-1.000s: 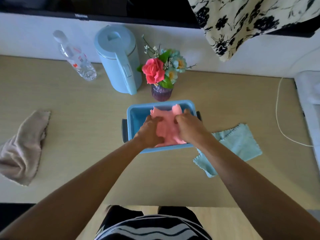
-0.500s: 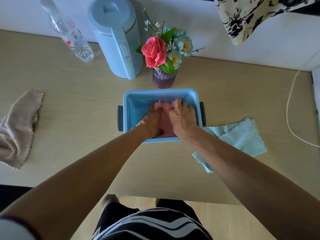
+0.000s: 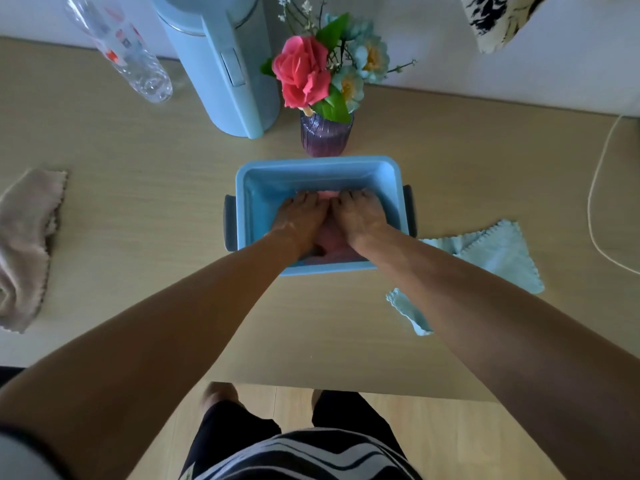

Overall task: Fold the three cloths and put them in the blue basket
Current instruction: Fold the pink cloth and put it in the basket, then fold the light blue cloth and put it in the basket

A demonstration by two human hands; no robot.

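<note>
We pressed left hand [image 3: 299, 220] and right hand [image 3: 360, 216] flat, fingers straight, on the pink cloth [image 3: 334, 249] inside the blue basket [image 3: 311, 164], light blue cloth [image 3: 498, 252] beside it, beige cloth [image 3: 24, 244] far left.

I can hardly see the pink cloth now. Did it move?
Yes. The pink cloth went down: earlier it stuck up above the rim of the basket, now it lies low inside, under the left hand and right hand.
</note>
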